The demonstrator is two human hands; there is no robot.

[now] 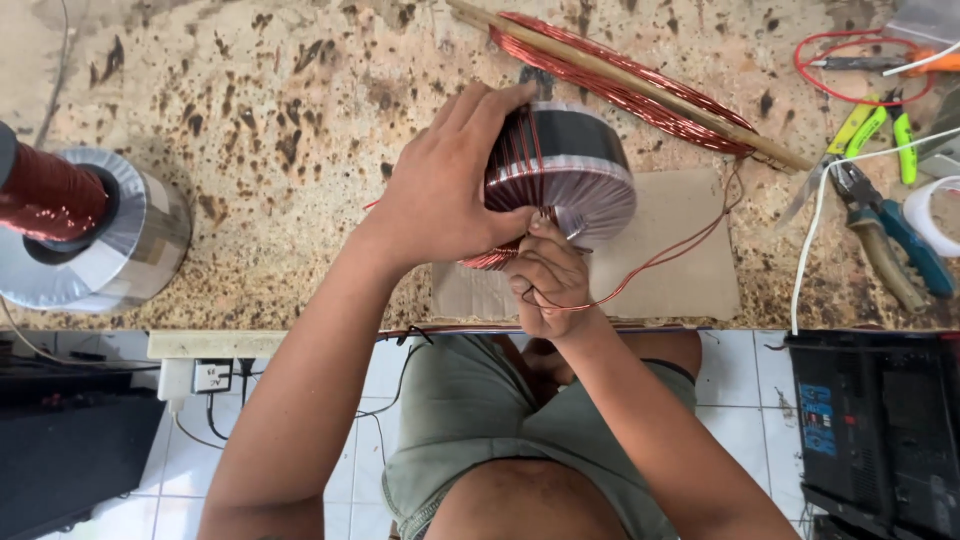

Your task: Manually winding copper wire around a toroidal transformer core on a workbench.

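Note:
A ring-shaped transformer core [575,170], wrapped in black and clear tape and partly wound with copper wire, stands on edge on a piece of cardboard [690,260]. My left hand [445,185] grips its left side over the copper turns. My right hand [548,275] is below the core, fingers closed on the thin copper wire [680,245] that loops out to the right. A long wooden stick wound with copper wire [640,85] lies behind the core.
A second taped ring core with a red wire spool [75,225] sits at the left on the speckled stone counter [280,120]. Pliers [890,235], green-handled cutters [870,125], white tape and cables lie at the right. A black box [880,420] is below right.

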